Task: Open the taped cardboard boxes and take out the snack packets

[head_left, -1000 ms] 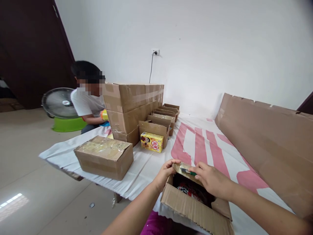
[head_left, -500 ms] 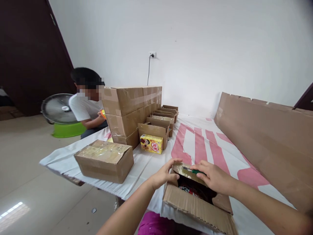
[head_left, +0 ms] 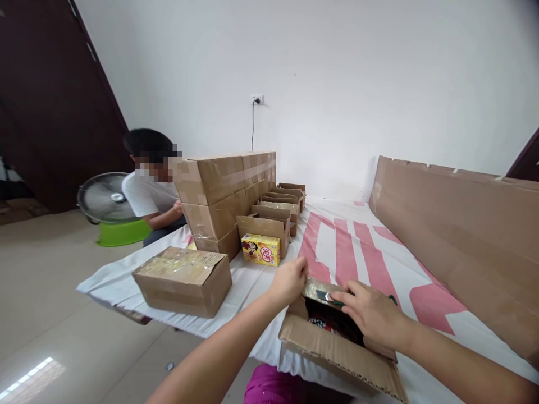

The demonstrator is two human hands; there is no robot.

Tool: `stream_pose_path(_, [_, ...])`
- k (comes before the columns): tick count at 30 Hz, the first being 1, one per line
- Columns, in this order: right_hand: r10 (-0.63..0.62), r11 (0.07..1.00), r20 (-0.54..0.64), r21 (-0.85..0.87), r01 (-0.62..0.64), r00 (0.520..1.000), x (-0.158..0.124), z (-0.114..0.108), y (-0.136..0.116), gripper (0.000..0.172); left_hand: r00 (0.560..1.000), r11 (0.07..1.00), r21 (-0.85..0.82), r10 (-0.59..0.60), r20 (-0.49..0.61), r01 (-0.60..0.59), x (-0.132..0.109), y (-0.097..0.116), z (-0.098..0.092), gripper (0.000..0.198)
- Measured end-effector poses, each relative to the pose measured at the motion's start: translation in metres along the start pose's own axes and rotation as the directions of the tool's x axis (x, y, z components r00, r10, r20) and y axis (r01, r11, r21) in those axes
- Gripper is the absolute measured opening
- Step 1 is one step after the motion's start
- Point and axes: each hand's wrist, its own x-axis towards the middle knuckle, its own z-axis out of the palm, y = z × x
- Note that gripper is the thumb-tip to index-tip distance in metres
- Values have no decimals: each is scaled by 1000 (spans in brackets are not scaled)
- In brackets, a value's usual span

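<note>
An opened cardboard box (head_left: 332,359) lies at the table's near edge, its flaps raised. Dark packaging with red and white print (head_left: 320,324) shows inside, partly shaded. My left hand (head_left: 291,280) is closed at the left end of the far flap (head_left: 314,286), which carries shiny clear tape; its fingertips are partly hidden. A green-handled utility knife (head_left: 323,295) is gripped in my right hand (head_left: 373,311), blade pointing left over that flap. Most of the handle is covered by my fingers.
A taped carton (head_left: 181,280) sits at the left, before stacked cartons (head_left: 223,207). A yellow printed box (head_left: 261,249) stands by a row of open cartons (head_left: 275,219). A cardboard sheet (head_left: 455,235) leans at the right. Another person (head_left: 147,191) sits beyond the stack, near a fan (head_left: 109,196).
My left hand has gone from spread fingers at the flap to a closed grip at its left corner. The knife in my right hand has turned slightly, showing more blade.
</note>
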Motion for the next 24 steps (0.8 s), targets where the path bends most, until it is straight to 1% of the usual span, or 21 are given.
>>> stream_pose_path(3, [-15,1000,26,-24,16,1000,-4,3,-2,38,989,991,-76,-115,-93,108,11,-9,0,18])
stream_pose_path(6, [-37,999,11,-4,37,999,-7,-1,-3,39,969,970,-177,-196,-151,169,16,-16,-6,15])
stream_pose_path(8, [-54,997,-19,51,55,998,-11,-9,3,37,959,955,-244,-216,-185,168,10,-20,-14,16])
stream_pose_path(9, [-45,995,-55,92,50,997,-16,-12,10,37,954,948,-276,-220,-204,160,2,-22,-20,18])
stream_pose_path(10, [-8,990,-109,138,23,994,-23,-13,20,37,948,940,-306,-224,-225,149,-7,-24,-26,20])
stream_pose_path(11, [59,983,-177,181,-27,982,-31,-11,34,38,941,933,-332,-229,-250,139,-19,-28,-32,23])
stream_pose_path(12, [155,971,-253,218,-99,955,-42,-6,51,39,931,926,-355,-237,-277,130,-34,-32,-37,26])
stream_pose_path(13, [270,949,-322,246,-195,907,-55,4,70,40,919,919,-374,-249,-306,124,-51,-38,-41,29])
stream_pose_path(14, [377,920,-376,254,-297,847,-69,17,89,40,905,912,-390,-266,-331,125,-69,-45,-42,31])
stream_pose_path(15, [451,891,-396,253,-377,800,-84,34,107,39,892,906,-402,-287,-348,134,-88,-53,-42,33])
stream_pose_path(16, [483,875,-376,243,-418,791,-99,51,122,40,878,899,-411,-311,-363,148,-108,-61,-38,36])
stream_pose_path(18, [500,865,-293,206,-457,815,-127,85,141,39,853,874,-439,-382,-355,209,-145,-77,-24,37])
stream_pose_path(19, [488,872,-277,175,-457,828,-138,98,143,38,863,863,-448,-397,-313,234,-161,-83,-14,37])
stream_pose_path(20, [473,881,-289,139,-452,833,-147,108,140,36,881,852,-465,-394,-262,242,-175,-89,-2,37])
stream_pose_path(21, [452,890,-333,103,-444,828,-152,114,132,34,896,844,-487,-376,-234,227,-186,-93,11,38])
stream_pose_path(23, [387,913,-458,70,-402,800,-156,117,105,29,941,827,-511,-326,-94,235,-201,-97,39,44])
stream_pose_path(24, [346,930,-511,80,-358,786,-156,117,87,26,950,816,-514,-311,-3,265,-204,-98,54,47])
